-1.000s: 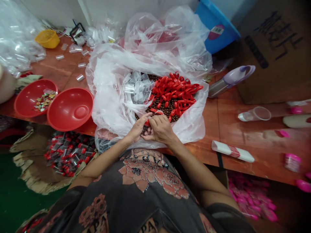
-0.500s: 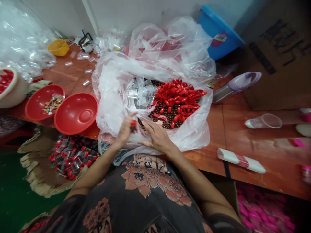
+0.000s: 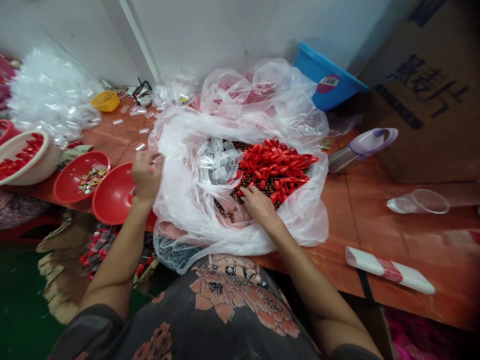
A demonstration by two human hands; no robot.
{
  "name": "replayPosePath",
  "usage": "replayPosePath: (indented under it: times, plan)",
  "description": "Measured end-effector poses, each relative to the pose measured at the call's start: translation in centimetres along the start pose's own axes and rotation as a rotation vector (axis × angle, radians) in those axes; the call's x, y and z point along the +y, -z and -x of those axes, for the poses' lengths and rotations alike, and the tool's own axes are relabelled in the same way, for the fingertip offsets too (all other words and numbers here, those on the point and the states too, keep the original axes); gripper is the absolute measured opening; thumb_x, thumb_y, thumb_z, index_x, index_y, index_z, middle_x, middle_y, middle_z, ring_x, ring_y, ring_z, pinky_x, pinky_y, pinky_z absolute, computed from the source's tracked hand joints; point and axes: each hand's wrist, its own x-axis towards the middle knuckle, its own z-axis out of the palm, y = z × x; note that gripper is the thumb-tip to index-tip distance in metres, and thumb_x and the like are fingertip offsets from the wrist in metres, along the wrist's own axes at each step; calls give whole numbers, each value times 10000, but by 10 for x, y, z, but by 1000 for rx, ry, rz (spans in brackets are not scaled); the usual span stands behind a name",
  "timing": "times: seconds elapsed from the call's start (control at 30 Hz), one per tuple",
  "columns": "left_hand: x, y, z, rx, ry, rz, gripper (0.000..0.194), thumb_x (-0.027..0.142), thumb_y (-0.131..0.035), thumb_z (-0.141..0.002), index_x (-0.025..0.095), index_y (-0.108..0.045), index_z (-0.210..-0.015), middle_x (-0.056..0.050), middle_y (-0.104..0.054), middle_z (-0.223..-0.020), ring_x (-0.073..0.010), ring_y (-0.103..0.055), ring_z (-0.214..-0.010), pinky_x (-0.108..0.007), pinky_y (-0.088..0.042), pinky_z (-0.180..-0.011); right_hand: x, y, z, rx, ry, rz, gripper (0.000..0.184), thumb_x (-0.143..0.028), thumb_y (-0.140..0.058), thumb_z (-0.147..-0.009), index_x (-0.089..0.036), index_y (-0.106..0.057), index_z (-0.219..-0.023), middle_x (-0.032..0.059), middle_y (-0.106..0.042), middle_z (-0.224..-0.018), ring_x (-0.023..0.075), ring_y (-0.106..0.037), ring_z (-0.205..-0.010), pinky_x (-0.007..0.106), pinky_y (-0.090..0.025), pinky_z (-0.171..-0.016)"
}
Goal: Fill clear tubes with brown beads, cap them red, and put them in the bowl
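Moved: left hand (image 3: pixel 147 176) has lifted off the pile, now raised by the bag's edge
Left hand: fingertips pinched narrow, anything held hidden
Right hand (image 3: pixel 259 205): fingers slightly spread, touching brown beads (image 3: pixel 249 184) beside red plastic loops (image 3: pixel 275 170)
Around: clear plastic bag (image 3: pixel 180 215) on an orange tabletop (image 3: pixel 356 220), red bowl (image 3: pixel 107 200) just left

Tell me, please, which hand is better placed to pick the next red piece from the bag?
Probably the right hand: it rests on the brown beads beside the red pieces; the left hand is up at the bag's edge.
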Motion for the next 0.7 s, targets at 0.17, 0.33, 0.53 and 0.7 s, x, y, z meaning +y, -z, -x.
replayPosePath:
  times: [0.17, 0.33, 0.53, 0.7]
  plan:
    - [102, -84, 14, -713, -280, -8, 163, 217, -562, -910, 181, -705, -979, -89, -700, -958, -214, -645, -960, -318, -473, -830, 2, -3, 3, -16, -103, -3, 230, -250, -468, -963, -172, -612, -1125, 139, -633, -1103, 233, -651, -911, 311, -474, -724]
    - [113, -125, 23, -888, -232, -170, 304, 199, -562, -866, 175, -682, -1144, -137, -705, -1094, -282, -653, -1047, -333, -469, -823, 18, -3, 27, 68, -313, -218, 261, -268, -527, -898, -144, -578, -1122, 144, -671, -1040, 254, -649, -855, 349, -481, -743]
    - [121, -134, 22, -812, -115, -163, 312, 263, -505, -904, 166, -702, -1126, -145, -711, -1035, -304, -658, -1014, -367, -471, -828, 31, -9, 50, 323, -359, -701, 334, -298, -476, -892, -201, -539, -1205, 61, -687, -994, 199, -643, -804, 330, -507, -740]
    - [135, -106, 35, -702, -64, 250, 300, 271, -587, -883, 167, -643, -1159, -100, -682, -1003, -227, -638, -937, -323, -466, -823, 34, -5, 65, 121, -245, -435, 161, -168, -504, -820, -188, -633, -915, 81, -684, -914, 227, -628, -852, 350, -491, -791]
